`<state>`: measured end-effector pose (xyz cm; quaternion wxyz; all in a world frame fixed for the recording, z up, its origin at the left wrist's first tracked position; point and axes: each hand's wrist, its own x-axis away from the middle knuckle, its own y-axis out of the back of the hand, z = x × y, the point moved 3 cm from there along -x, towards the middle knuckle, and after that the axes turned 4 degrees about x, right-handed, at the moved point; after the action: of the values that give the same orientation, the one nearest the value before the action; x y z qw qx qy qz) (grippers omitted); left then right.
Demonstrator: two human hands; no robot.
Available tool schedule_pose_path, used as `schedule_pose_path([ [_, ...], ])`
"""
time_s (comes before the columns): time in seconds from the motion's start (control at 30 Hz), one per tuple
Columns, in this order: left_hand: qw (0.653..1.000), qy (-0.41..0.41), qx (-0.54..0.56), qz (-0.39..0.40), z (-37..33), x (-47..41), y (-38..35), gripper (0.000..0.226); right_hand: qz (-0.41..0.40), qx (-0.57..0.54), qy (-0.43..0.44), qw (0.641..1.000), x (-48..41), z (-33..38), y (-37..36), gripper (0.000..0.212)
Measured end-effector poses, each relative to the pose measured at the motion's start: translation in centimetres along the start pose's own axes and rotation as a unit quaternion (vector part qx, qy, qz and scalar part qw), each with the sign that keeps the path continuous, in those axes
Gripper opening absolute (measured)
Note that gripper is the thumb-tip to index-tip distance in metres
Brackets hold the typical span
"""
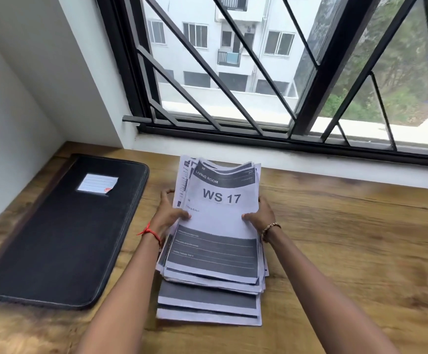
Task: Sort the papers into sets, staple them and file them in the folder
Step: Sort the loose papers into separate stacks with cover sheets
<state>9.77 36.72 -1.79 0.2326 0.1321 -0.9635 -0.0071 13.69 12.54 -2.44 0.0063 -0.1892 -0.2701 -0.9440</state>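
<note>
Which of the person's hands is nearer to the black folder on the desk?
Left. The left hand grips the left edge of the paper stack, on the side facing the black folder; the right hand grips the right edge, farther away.

The wood-grain table [348,238] carries a closed black folder [54,238] lying flat, with a small lined label [97,183] on its cover. At three o'clock from the folder, just beside it, sits a stack of printed papers [207,300] with uneven edges.

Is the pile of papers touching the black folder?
Apart. The head view shows a strip of bare table between the folder and the papers.
</note>
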Motion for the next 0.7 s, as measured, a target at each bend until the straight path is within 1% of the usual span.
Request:
schedule_pose_path([
  [0.03, 0.999, 0.025, 0.035, -0.019, 0.3, 0.2, 0.3, 0.07, -0.009, 0.02, 0.001, 1.0, 0.3, 0.1, 0.0, 0.054],
  [0.07, 0.996, 0.052, 0.064, -0.02, 0.7, 0.5, 0.4, 0.059, -0.02, 0.045, 0.002, 0.999, 0.6, 0.1, -0.1, 0.052],
  [0.13, 0.991, 0.093, 0.097, 0.014, 1.4, 0.6, 0.8, 0.026, -0.041, 0.101, 0.001, 0.994, 1.0, 0.2, -0.2, 0.054],
  [0.17, 0.989, 0.107, 0.102, 0.029, 1.6, 0.8, 0.9, 0.017, -0.042, 0.127, -0.002, 0.991, 1.2, 0.2, -0.1, 0.056],
  [0.2, 0.987, 0.121, 0.101, 0.041, 1.8, 1.0, 0.9, 0.017, -0.036, 0.147, -0.004, 0.988, 1.4, 0.3, -0.1, 0.058],
  [0.27, 0.986, 0.134, 0.085, 0.056, 2.0, 1.6, 0.9, 0.029, -0.006, 0.157, -0.005, 0.988, 1.8, 0.2, 0.1, 0.065],
  [0.33, 0.987, 0.117, 0.073, 0.081, 1.9, 2.4, 0.5, 0.039, 0.009, 0.117, -0.002, 0.993, 2.1, 0.1, 0.3, 0.07],
  [0.4, 0.985, 0.103, 0.092, 0.101, 1.9, 3.4, 0.1, 0.039, 0.011, 0.062, -0.01, 0.998, 2.6, -0.1, 0.6, 0.071],
  [0.47, 0.984, 0.091, 0.112, 0.103, 2.3, 3.6, 0.2, 0.045, 0.014, 0.039, -0.021, 0.999, 3.0, -0.5, 0.8, 0.071],
  [0.53, 0.983, 0.093, 0.128, 0.088, 2.7, 3.9, 0.2, 0.062, 0.012, 0.028, -0.021, 0.999, 3.3, -0.7, 1.1, 0.074],
  [0.57, 0.982, 0.096, 0.14, 0.081, 3.1, 3.8, 0.3, 0.065, 0.012, 0.022, -0.023, 0.999, 3.4, -0.9, 1.2, 0.075],
  [0.7, 0.984, 0.101, 0.133, 0.064, 3.6, 4.6, 0.2, 0.057, 0.023, 0.014, -0.054, 0.998, 3.7, -1.8, 1.3, 0.071],
])
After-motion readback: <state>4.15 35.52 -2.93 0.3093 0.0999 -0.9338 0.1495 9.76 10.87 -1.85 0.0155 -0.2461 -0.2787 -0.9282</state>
